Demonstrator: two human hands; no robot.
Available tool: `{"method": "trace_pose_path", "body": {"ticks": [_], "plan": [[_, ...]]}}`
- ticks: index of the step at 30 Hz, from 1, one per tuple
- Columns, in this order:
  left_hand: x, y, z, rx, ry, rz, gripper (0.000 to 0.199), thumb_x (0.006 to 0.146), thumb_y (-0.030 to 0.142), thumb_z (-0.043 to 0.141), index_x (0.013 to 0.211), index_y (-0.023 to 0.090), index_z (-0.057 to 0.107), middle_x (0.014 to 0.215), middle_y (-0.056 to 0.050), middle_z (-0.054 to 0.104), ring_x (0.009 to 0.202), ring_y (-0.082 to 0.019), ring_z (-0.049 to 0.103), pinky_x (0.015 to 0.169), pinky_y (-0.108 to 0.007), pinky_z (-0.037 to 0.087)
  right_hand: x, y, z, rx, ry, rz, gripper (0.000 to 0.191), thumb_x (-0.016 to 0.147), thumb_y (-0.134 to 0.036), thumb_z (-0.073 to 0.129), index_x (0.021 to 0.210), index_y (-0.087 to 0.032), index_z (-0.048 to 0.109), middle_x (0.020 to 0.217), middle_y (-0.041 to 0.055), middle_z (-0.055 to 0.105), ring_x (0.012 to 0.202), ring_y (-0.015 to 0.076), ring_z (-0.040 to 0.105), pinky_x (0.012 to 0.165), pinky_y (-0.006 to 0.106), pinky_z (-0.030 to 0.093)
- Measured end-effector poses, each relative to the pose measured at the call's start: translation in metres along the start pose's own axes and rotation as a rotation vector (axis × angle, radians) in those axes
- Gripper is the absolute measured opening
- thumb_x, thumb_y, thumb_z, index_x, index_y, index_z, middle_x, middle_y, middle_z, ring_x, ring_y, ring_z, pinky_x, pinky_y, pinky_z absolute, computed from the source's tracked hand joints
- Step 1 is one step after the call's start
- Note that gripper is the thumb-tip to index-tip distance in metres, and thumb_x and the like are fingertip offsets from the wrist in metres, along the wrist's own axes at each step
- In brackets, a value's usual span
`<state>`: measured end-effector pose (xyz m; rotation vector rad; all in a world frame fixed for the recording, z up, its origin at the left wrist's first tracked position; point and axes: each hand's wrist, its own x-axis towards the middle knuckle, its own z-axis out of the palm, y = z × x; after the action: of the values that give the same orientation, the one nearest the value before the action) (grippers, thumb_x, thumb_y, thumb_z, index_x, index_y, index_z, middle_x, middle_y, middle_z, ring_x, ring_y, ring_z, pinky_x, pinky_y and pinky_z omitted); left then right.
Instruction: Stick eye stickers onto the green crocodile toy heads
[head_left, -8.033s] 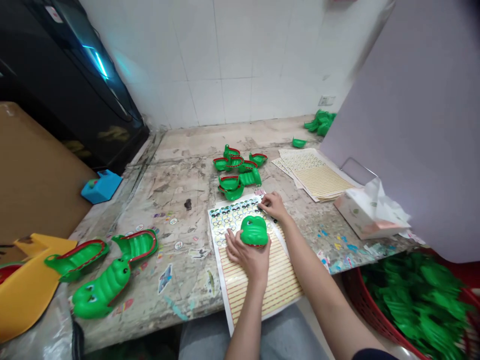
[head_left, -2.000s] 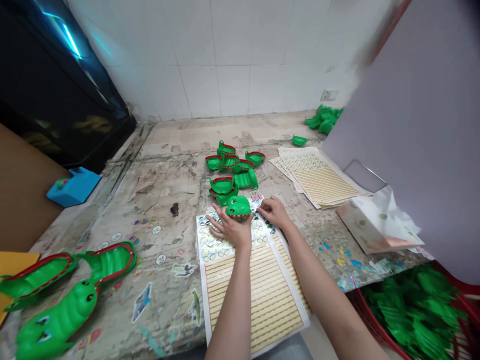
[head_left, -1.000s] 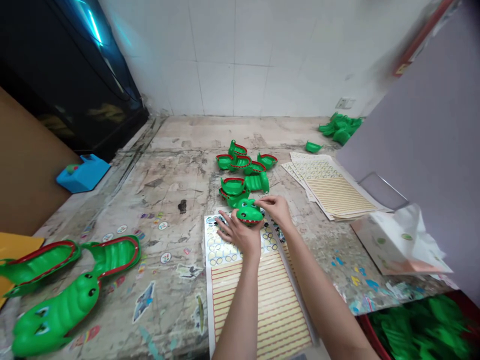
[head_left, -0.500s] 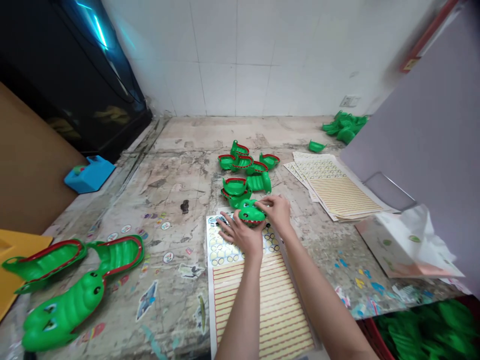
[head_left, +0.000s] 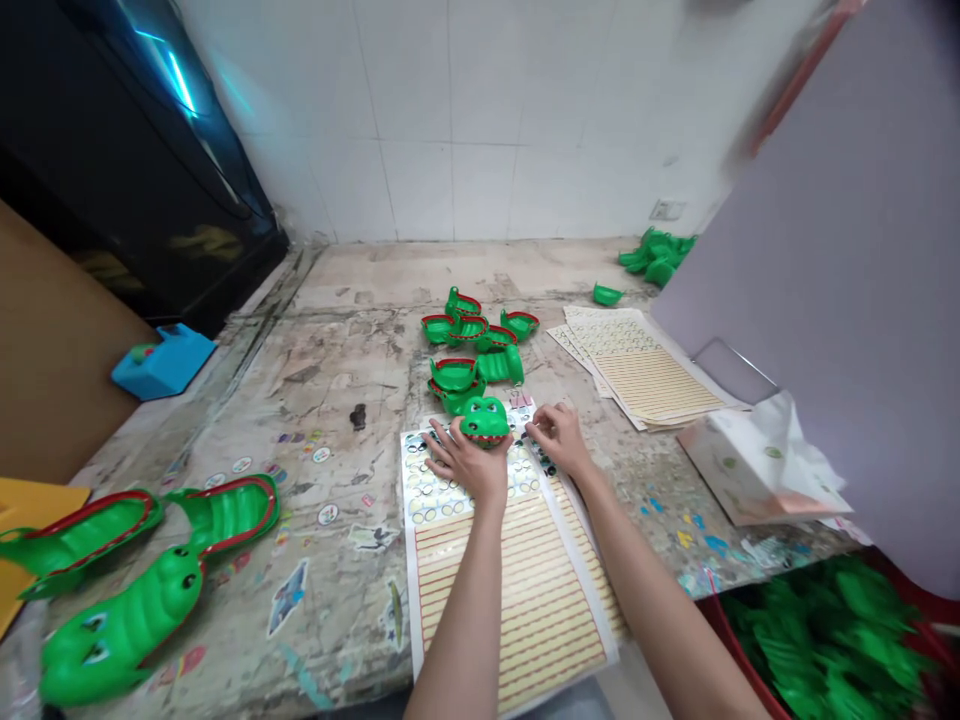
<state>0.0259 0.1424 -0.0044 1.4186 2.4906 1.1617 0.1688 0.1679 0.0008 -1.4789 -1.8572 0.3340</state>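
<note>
My left hand (head_left: 474, 462) is closed around a green toy crocodile head (head_left: 484, 412), which has eyes on top and a row of teeth along a red edge. It rests over the upper part of a sticker sheet (head_left: 495, 580) with round eye stickers above and striped strips below. My right hand (head_left: 562, 440) is just right of the head, at the sheet's top right edge. Its thumb and forefinger are pinched together; whatever is between them is too small to make out. Several green crocodile jaw pieces (head_left: 454, 374) lie just beyond the head.
Finished-looking green crocodile parts (head_left: 124, 625) lie at the left. More sticker sheets (head_left: 649, 365) and a tissue box (head_left: 750, 470) are on the right. Green pieces fill a red basket (head_left: 825, 640) below the table edge; others are piled (head_left: 656, 255) by the purple panel (head_left: 825, 250).
My right hand has moved away from the crocodile head to the sticker sheet's right edge. The left hand keeps its hold on the head. The whole view has shifted slightly.
</note>
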Motion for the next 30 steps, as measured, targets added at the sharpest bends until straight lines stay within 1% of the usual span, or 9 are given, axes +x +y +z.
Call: {"method": "trace_pose_path", "body": {"ticks": [3,7,13,17,20,22,25,27,30], "plan": [[0.0,0.0,0.0,-0.002,0.004,-0.006,0.072,0.061,0.059,0.069,0.117,0.02,0.047,0.147,-0.016,0.033,0.14,-0.033,0.019,0.11,-0.056,0.017,-0.004,0.002,0.004,-0.054,0.003,-0.008,0.015,0.079,-0.032,0.059,0.071,-0.02,0.057,0.063,0.0025,0.059,0.08,0.0211,0.051,0.081,0.036,0.031],[0.001,0.002,-0.002,-0.006,0.002,-0.011,0.071,0.062,0.058,0.069,0.117,0.02,0.047,0.145,-0.018,0.035,0.14,-0.033,0.019,0.109,-0.056,0.016,-0.003,0.003,0.006,-0.061,-0.008,-0.02,0.016,0.078,-0.031,0.06,0.068,-0.02,0.055,0.065,0.0031,0.062,0.081,0.0215,0.051,0.08,0.036,0.03],[0.0,0.001,-0.002,0.0,-0.006,-0.002,0.07,0.063,0.06,0.067,0.117,0.02,0.048,0.145,-0.018,0.034,0.14,-0.034,0.018,0.109,-0.057,0.016,-0.002,0.006,0.006,-0.007,-0.026,-0.023,0.018,0.078,-0.032,0.061,0.066,-0.02,0.055,0.065,0.0044,0.061,0.08,0.0219,0.05,0.079,0.036,0.034],[0.0,0.001,-0.001,0.009,-0.001,0.003,0.071,0.063,0.06,0.067,0.118,0.02,0.048,0.145,-0.018,0.035,0.14,-0.034,0.019,0.109,-0.057,0.017,0.0,0.007,0.006,0.048,-0.098,-0.053,0.017,0.078,-0.034,0.061,0.068,-0.02,0.058,0.066,0.0038,0.062,0.075,0.0202,0.051,0.076,0.034,0.037],[0.0,0.001,-0.001,0.006,0.006,0.003,0.072,0.062,0.059,0.069,0.117,0.02,0.047,0.146,-0.018,0.035,0.14,-0.033,0.02,0.109,-0.056,0.017,-0.001,0.006,0.004,0.109,-0.141,-0.055,0.02,0.073,-0.037,0.066,0.068,-0.02,0.058,0.065,0.0022,0.063,0.071,0.0183,0.052,0.076,0.033,0.039],[0.001,0.001,-0.001,0.006,0.007,0.003,0.071,0.062,0.059,0.069,0.117,0.02,0.047,0.145,-0.018,0.035,0.14,-0.033,0.02,0.109,-0.056,0.017,-0.003,0.003,0.002,0.223,-0.102,0.026,0.025,0.069,-0.04,0.07,0.066,-0.019,0.057,0.065,0.0018,0.061,0.067,0.0168,0.053,0.07,0.031,0.042],[0.001,0.001,-0.001,0.011,0.005,0.004,0.07,0.063,0.06,0.067,0.117,0.019,0.048,0.144,-0.019,0.036,0.139,-0.033,0.02,0.109,-0.057,0.017,0.0,-0.008,0.003,0.466,0.086,0.2,0.032,0.064,-0.046,0.073,0.067,-0.018,0.057,0.069,0.0019,0.06,0.064,0.0149,0.055,0.063,0.028,0.044],[0.001,0.001,-0.001,0.012,0.005,0.004,0.07,0.063,0.061,0.067,0.116,0.019,0.048,0.143,-0.019,0.037,0.139,-0.034,0.021,0.109,-0.057,0.017,0.008,-0.021,0.009,0.6,0.22,0.337,0.034,0.061,-0.047,0.074,0.068,-0.018,0.059,0.07,0.0023,0.062,0.065,0.0153,0.057,0.063,0.027,0.045],[0.001,0.001,-0.001,0.006,0.003,-0.005,0.072,0.061,0.061,0.068,0.116,0.02,0.049,0.143,-0.018,0.037,0.139,-0.034,0.021,0.11,-0.057,0.016,0.021,-0.042,0.025,0.681,0.291,0.535,0.036,0.057,-0.048,0.075,0.072,-0.016,0.066,0.07,0.004,0.066,0.069,0.0183,0.06,0.065,0.029,0.047]]}}
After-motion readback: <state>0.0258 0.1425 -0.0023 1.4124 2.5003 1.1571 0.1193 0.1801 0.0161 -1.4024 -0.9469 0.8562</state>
